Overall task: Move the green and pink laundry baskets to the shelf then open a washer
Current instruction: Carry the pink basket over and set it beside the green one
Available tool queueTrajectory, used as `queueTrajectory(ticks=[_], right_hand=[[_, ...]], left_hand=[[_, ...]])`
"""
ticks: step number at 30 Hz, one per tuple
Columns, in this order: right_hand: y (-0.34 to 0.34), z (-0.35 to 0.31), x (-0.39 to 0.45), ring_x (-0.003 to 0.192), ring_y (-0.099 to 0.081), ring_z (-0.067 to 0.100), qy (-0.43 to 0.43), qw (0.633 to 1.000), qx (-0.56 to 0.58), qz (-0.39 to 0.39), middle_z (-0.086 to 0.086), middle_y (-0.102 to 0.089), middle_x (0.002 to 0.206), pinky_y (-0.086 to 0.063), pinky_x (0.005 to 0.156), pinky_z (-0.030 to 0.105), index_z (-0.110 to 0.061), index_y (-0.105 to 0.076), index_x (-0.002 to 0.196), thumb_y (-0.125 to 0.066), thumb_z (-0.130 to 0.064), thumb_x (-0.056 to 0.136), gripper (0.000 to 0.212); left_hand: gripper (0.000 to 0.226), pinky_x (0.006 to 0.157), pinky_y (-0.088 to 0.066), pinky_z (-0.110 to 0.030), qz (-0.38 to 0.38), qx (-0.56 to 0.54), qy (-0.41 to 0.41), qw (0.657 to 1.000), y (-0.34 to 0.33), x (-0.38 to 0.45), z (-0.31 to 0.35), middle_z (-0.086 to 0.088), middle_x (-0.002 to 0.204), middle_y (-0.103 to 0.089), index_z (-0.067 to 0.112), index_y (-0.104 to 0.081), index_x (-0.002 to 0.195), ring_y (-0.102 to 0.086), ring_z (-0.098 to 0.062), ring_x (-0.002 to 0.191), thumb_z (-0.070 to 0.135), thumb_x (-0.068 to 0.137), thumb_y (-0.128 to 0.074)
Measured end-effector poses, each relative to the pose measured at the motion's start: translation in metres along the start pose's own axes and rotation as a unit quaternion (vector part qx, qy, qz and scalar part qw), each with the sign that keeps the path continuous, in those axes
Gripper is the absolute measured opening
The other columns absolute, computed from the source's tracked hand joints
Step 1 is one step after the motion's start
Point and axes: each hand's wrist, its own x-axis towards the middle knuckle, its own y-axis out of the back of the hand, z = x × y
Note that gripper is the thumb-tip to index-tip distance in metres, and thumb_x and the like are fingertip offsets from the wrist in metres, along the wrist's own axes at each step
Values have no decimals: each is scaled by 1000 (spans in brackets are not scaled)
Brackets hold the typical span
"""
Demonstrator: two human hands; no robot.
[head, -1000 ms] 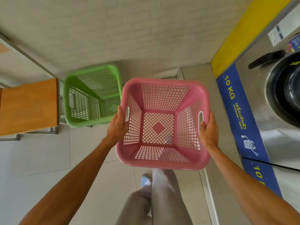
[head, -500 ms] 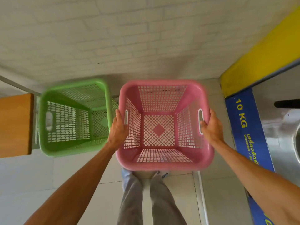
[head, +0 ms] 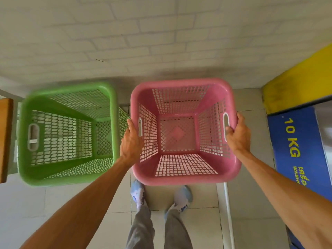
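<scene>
The pink basket (head: 185,133) hangs in the air in front of the person, mouth up, between both hands. The left hand (head: 132,141) is closed in a grip on its left rim by the handle slot; the right hand (head: 237,135) is closed on the right rim, fingertips through the slot. The green basket (head: 66,135) sits just left of it, close to the left hand, by a wooden surface (head: 5,139). At right, a blue panel (head: 296,146) reads "10 KG".
</scene>
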Motion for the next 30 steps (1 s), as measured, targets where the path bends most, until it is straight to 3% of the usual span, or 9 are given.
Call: queueTrajectory(ticks=[3, 6, 9, 12, 16, 22, 26, 30], right_hand=[[-6, 0, 12, 86, -68, 20, 12, 1000, -6, 2, 10, -67, 117, -57, 72, 26, -14, -42, 140, -62, -7, 94, 51], [-9, -1, 23, 80, -68, 21, 27, 999, -17, -13, 11, -67, 115, -59, 64, 27, -14, -40, 141, -61, -9, 95, 51], [-7, -4, 26, 86, -70, 28, 24, 998, -40, -32, 13, -65, 117, -60, 66, 33, -14, -40, 140, -63, -7, 94, 51], [-1, -13, 20, 96, -68, 34, 32, 994, -89, -53, 16, -60, 122, -61, 74, 42, -10, -39, 139, -67, -7, 91, 56], [7, -36, -1, 121, -51, 41, 42, 975, -212, -43, 23, -49, 135, -48, 95, 57, 1, -38, 139, -69, -29, 90, 65], [-8, -93, -51, 139, -39, 41, 92, 958, -252, -104, 21, -39, 153, -40, 107, 61, -3, -36, 148, -63, -42, 92, 74], [-37, -132, -83, 147, -28, 41, 110, 953, -230, -161, 17, -32, 159, -32, 115, 58, -8, -34, 153, -61, -43, 94, 73], [-77, -175, -104, 148, -26, 40, 180, 936, -243, -180, 15, -29, 161, -33, 115, 56, -13, -34, 154, -56, -46, 96, 71]], left_hand=[[87, 55, -51, -31, -3, -20, -4, 1000, -8, 14, -8, -23, 112, -63, 4, -5, 158, -62, -26, 75, 9, 93, -64], [88, 45, -41, -16, -5, -34, -23, 999, -12, 28, -17, -22, 105, -65, 5, -7, 157, -56, -18, 65, 9, 92, -66], [94, 62, -52, -28, -39, -21, -48, 998, -9, 32, -22, -25, 115, -62, 4, -1, 157, -64, -28, 79, 13, 92, -68], [102, 83, -57, -44, -80, -9, -58, 995, 3, 30, -21, -24, 137, -51, 6, 5, 157, -62, -38, 110, 23, 88, -68], [99, 108, -42, -54, -86, -5, -53, 995, 30, 16, -16, -22, 158, -30, 5, -1, 158, -40, -41, 140, 34, 89, -67], [89, 121, -28, -51, -81, 73, -104, 989, 67, -9, -33, -17, 164, -20, 9, -8, 159, -24, -34, 151, 43, 95, -59], [84, 123, -18, -55, -77, 149, -134, 977, 92, -18, -73, -18, 164, -19, 14, -12, 159, -18, -39, 152, 41, 94, -59], [84, 123, -5, -55, -89, 187, -125, 970, 120, -14, -131, -16, 167, -9, 18, -7, 160, -4, -36, 155, 47, 96, -52]])
